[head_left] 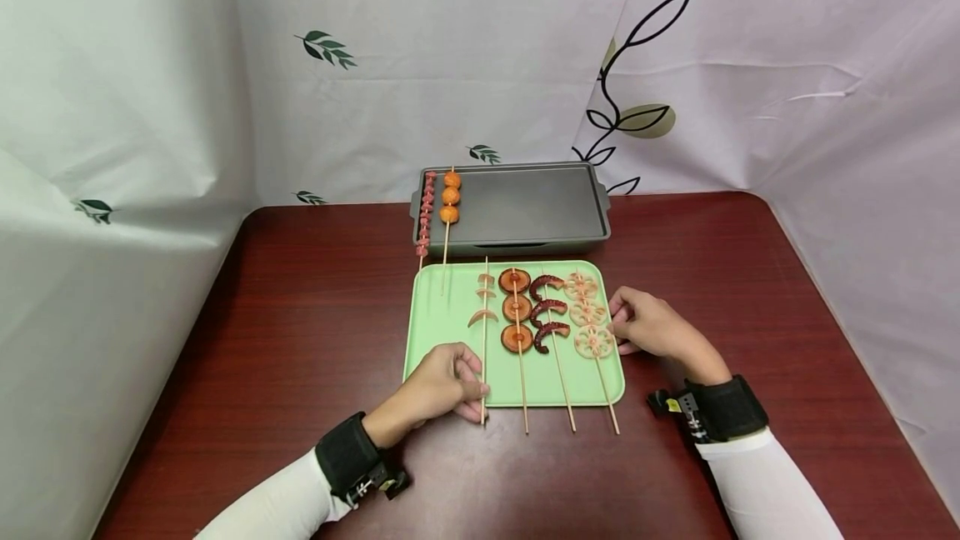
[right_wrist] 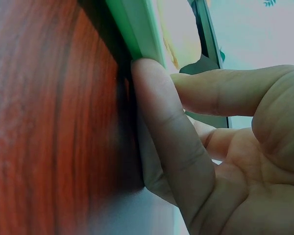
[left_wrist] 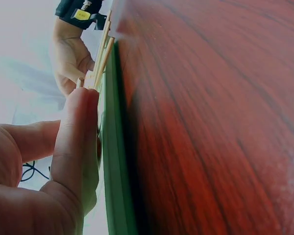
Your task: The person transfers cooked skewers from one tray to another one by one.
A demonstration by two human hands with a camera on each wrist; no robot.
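My left hand [head_left: 450, 382] pinches the lower stick of a skewer [head_left: 483, 357] with thin, curved, pale pink pieces, at the front edge of a light green tray [head_left: 442, 332]. In the left wrist view the fingertips [left_wrist: 81, 105] meet around the stick. My right hand [head_left: 652, 325] grips the tray's right rim, its fingertips [right_wrist: 152, 78] against the edge in the right wrist view. Beside the pink skewer lie a mushroom skewer [head_left: 516, 308], a skewer of dark red octopus tentacles [head_left: 550, 307] and a lotus root skewer [head_left: 588, 313], their sticks jutting over the front edge.
Behind the tray stands a grey grill plate [head_left: 532, 202]. On its left side lie a skewer of small pink meat pieces [head_left: 426, 211] and a skewer of orange balls [head_left: 450, 197], sticks reaching over the tray. The dark red wooden table [head_left: 315, 315] ends at a fabric backdrop [head_left: 420, 65].
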